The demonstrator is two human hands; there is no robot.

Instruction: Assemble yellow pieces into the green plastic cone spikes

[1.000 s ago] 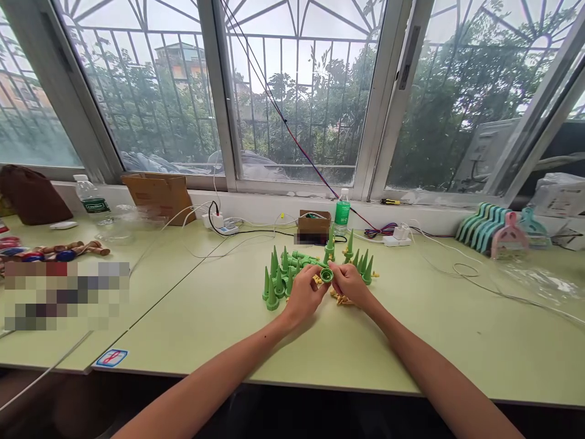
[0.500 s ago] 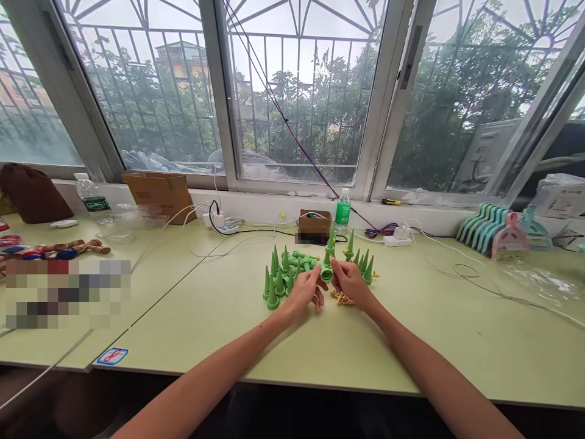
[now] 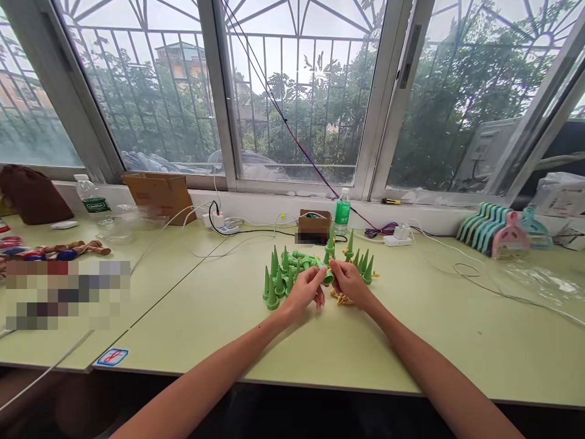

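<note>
My left hand (image 3: 307, 290) is closed around a green plastic watering spike piece (image 3: 328, 277), whose round hollow end faces me to the right. Close beside that end, my right hand (image 3: 351, 284) has its thumb and fingers pinched together; whatever is between them is hidden. Several green cone spikes (image 3: 273, 295) stand upright to the left of my hands, with loose green tubes (image 3: 305, 258) lying behind them. More green spikes (image 3: 367, 271) with small yellow parts stand to the right. A little heap of yellowish small parts (image 3: 342, 298) lies under my right hand.
Behind the spikes are a small brown box (image 3: 314, 225) and a green-labelled bottle (image 3: 342, 211). Cables and a power strip (image 3: 397, 241) run along the back. Hangers (image 3: 487, 228) stand at the right, wooden toys (image 3: 68, 250) at the left. The table's front edge (image 3: 320, 384) is near me.
The green piece in my left hand has turned slightly, its hollow end now angled more to the right. My left thumb has shifted a little; both arms stay almost in place.
</note>
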